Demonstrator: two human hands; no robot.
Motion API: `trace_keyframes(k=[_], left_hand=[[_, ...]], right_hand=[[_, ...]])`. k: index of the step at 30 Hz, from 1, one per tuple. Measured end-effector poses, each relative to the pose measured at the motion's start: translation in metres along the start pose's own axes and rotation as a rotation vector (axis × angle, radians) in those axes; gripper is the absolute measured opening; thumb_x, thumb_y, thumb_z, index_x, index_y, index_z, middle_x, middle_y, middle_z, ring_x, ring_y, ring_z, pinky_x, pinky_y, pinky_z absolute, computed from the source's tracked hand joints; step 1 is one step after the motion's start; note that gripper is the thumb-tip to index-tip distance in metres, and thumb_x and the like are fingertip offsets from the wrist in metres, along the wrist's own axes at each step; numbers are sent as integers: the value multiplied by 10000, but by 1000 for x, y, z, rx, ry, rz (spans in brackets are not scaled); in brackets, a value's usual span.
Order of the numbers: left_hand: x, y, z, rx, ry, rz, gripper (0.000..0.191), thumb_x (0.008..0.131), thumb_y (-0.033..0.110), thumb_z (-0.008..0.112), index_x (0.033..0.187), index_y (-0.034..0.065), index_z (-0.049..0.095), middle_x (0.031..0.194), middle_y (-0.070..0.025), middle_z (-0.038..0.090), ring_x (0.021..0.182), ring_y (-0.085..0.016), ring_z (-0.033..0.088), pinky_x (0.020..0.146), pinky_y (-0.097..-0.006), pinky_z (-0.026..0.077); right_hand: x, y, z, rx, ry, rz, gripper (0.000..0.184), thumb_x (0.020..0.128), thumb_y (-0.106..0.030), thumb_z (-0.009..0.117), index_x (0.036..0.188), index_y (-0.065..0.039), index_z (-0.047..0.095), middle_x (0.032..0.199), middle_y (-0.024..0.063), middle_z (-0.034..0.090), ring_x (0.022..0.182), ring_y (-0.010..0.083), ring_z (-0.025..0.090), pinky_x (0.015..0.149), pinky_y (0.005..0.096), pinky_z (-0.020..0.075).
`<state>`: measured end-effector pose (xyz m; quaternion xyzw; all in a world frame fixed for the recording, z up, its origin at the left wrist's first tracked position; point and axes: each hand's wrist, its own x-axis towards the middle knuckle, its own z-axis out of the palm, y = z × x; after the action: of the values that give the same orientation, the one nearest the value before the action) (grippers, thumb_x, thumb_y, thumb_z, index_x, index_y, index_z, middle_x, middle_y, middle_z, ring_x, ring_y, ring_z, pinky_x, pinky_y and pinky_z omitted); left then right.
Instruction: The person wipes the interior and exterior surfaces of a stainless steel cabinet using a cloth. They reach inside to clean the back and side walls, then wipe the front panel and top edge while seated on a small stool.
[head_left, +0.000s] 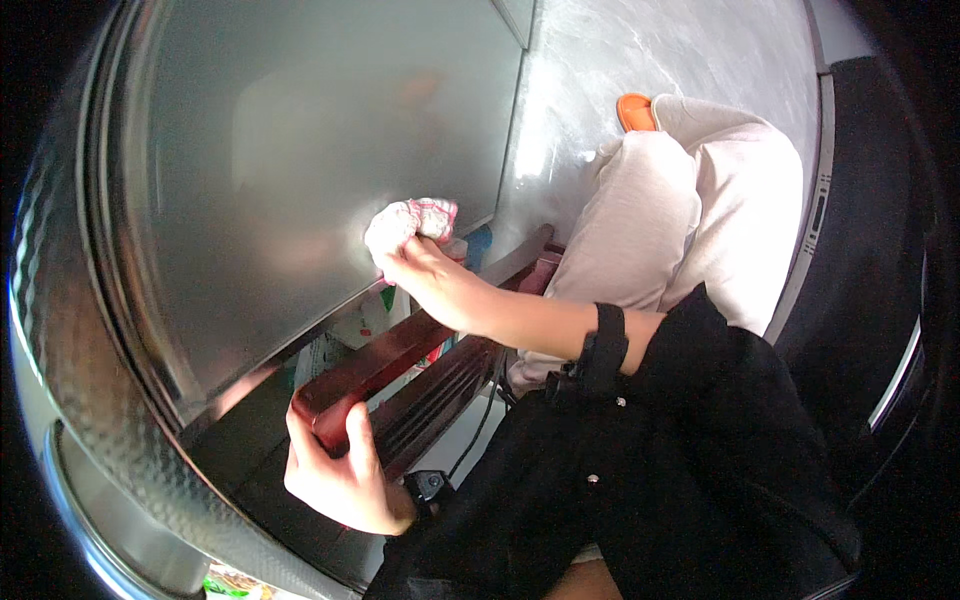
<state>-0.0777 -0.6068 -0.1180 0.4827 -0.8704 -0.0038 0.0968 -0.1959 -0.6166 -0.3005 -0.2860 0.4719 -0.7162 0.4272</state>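
Note:
My right hand holds a crumpled white cloth with pink edging against a smooth, reflective grey panel. A black strap circles that forearm. At the lower left, my left hand grips the squared end of a dark red-brown wooden bar, fingers on one side and thumb on the other. The bar runs up and right beneath my right forearm. Beside it lies a second, grooved wooden piece. A black device with a cable sits by my left wrist. The cloth hides my right fingertips.
Packages and a blue item show between the panel and the wood. My light trousers and an orange shoe are at the upper right, over a glossy grey marbled floor. A curved, dimpled metallic edge borders the left.

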Motion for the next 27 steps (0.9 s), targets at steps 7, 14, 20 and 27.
trace_keyframes(k=[7, 14, 20, 27], left_hand=[[-9, -8, 2, -137, -13, -117, 498, 777, 380, 726, 1073, -7, 619, 814, -122, 701, 720, -210, 692, 665, -313, 536], [-23, -8, -10, -153, -8, -120, 567, 782, 435, 721, 1065, -43, 609, 797, -121, 692, 722, -177, 686, 636, -257, 537], [-32, -5, -23, -140, -34, -152, 585, 765, 468, 734, 1035, -37, 616, 786, -103, 687, 701, -159, 672, 632, -241, 523], [-33, 5, -26, -27, 37, -303, 648, 721, 542, 755, 1002, -27, 624, 733, -41, 615, 632, -102, 568, 575, -216, 458]], right_hand=[[32, 23, -8, 874, 395, 579, 384, 938, -533, 463, 742, -203, 473, 589, -42, 434, 480, 99, 439, 443, 290, 384], [72, 84, -43, 706, 629, 840, 915, 839, -722, 410, 1430, -56, 199, 1219, 160, 489, 1008, 230, 571, 766, 438, 504], [72, 104, -49, 220, 836, 928, 946, 856, -721, 329, 1493, -75, 61, 1555, 160, 60, 1420, 313, 112, 1144, 431, 104], [79, 143, -73, 367, 942, 816, 888, 910, -649, 332, 1497, -82, -17, 1573, 101, -61, 1451, 230, 19, 1163, 403, 57]])
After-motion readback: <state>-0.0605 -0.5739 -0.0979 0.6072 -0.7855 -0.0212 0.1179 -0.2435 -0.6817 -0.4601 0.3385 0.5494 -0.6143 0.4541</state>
